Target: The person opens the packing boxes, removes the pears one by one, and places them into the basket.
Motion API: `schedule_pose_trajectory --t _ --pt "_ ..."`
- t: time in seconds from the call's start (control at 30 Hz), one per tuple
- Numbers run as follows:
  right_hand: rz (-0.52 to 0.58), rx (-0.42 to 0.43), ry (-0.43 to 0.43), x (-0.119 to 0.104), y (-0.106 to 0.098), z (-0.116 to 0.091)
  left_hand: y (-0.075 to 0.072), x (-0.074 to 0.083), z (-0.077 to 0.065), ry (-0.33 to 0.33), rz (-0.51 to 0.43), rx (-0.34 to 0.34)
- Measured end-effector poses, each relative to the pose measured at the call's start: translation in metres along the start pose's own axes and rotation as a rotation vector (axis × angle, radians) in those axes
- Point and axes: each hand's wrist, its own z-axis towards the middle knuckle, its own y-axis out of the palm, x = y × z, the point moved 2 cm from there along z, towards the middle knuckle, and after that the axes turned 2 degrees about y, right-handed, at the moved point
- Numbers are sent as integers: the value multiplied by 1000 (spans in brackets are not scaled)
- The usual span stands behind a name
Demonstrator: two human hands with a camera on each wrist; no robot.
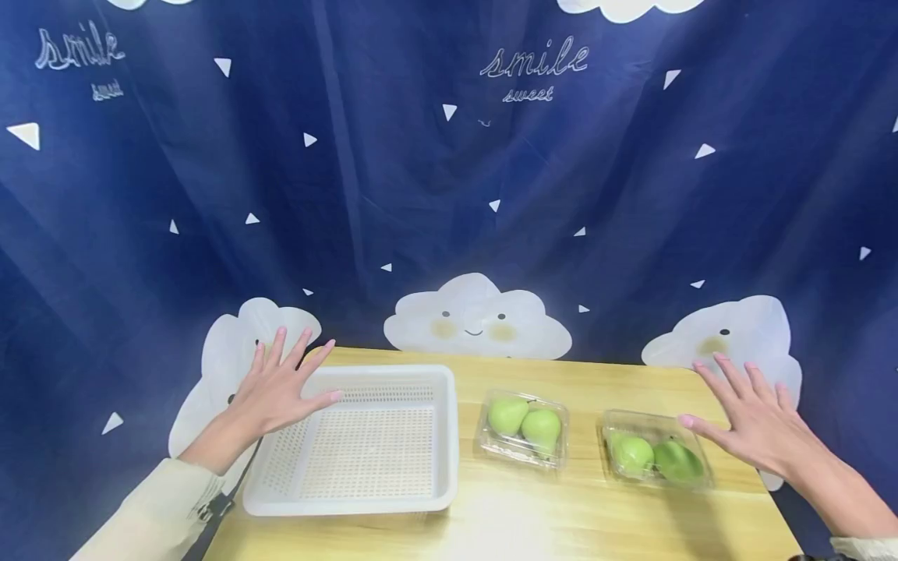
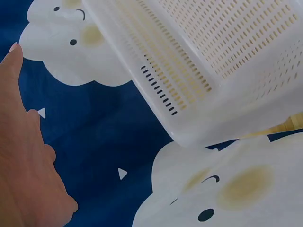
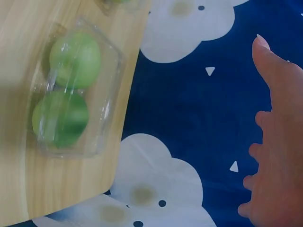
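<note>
My left hand [image 1: 276, 396] hovers with fingers spread over the left edge of a white perforated plastic basket [image 1: 447, 436]. Nothing is in that basket. On the other side, my right hand [image 1: 761, 425] is held in the air, fingers spread, just right of a clear plastic box [image 1: 648, 425] with two green fruits [image 1: 634, 453] inside. Between the basket and that box lies another clear box [image 1: 515, 449] holding two green pears [image 1: 541, 428]. Neither hand holds anything. In the right wrist view, the nearer box [image 3: 106, 101] sits close to the table's edge, apart from the hand.
The light wooden table [image 1: 596, 522] carries the basket and both boxes. Behind it hangs a dark blue curtain [image 1: 421, 195] printed with white clouds and triangles. The basket reaches near the table's left edge.
</note>
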Motion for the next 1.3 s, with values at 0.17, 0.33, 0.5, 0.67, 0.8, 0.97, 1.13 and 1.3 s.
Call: schedule_pose_trajectory --t 0.17,0.33,0.5,0.67,0.8,0.97,1.13,1.3 --pt "21 -13 -5 -4 5 0 4 5 1 2 -2 -11" --pt "18 -27 -8 -9 10 2 6 11 4 1 -1 -16" --pt "29 28 -48 -13 17 3 9 17 7 3 -12 -10" --pt "60 31 -66 -19 25 5 12 22 10 9 -14 -12" --pt "74 25 -70 -22 31 8 16 26 12 17 -18 -8" --pt "80 41 -98 -23 39 11 25 39 18 41 -27 -14" --pt "96 33 -98 -29 46 14 33 55 24 77 -27 -10" --pt "92 -2 -82 -37 48 18 39 67 28 99 -40 -10"
